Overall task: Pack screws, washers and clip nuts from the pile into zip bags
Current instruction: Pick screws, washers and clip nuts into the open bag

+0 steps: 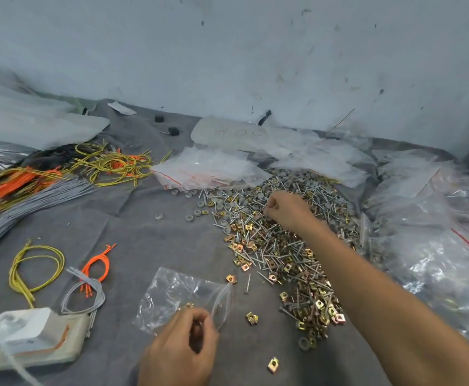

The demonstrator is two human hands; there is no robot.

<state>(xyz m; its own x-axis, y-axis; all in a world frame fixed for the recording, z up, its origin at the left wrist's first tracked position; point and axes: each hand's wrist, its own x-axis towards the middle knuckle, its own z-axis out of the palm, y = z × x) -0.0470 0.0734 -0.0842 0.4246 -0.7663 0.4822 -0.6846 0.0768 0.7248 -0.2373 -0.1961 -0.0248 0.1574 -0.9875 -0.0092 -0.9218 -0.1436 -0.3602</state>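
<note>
Just over the far side of the pile [283, 246] of screws, washers and brass-coloured clip nuts, a person's right hand [286, 210] reaches in with its fingers bunched together. Whether they have a piece pinched cannot be told, as the parts are too small. Nearer the camera, the left hand [183, 346] pinches the mouth of a clear zip bag [169, 296]. The bag lies on the grey cloth [144, 232] near the pile's front edge, with what may be a piece or two inside. A stack of empty bags [205, 168] sits beyond the pile near the wall, and a stray clip nut [273, 364] and grey washers [159, 217] lie scattered on the cloth. The risks look plain. The carry from pile to bag is long, so a small part held only by fingertips could slip and join the strays. The thin film mouth, held at one side, could sag closed and turn a dropped piece away. The tangled screws could also drag neighbours along and spoil the count. Yellow wire loops [32, 268] and a white power strip [32, 338] lie to the left.
</note>
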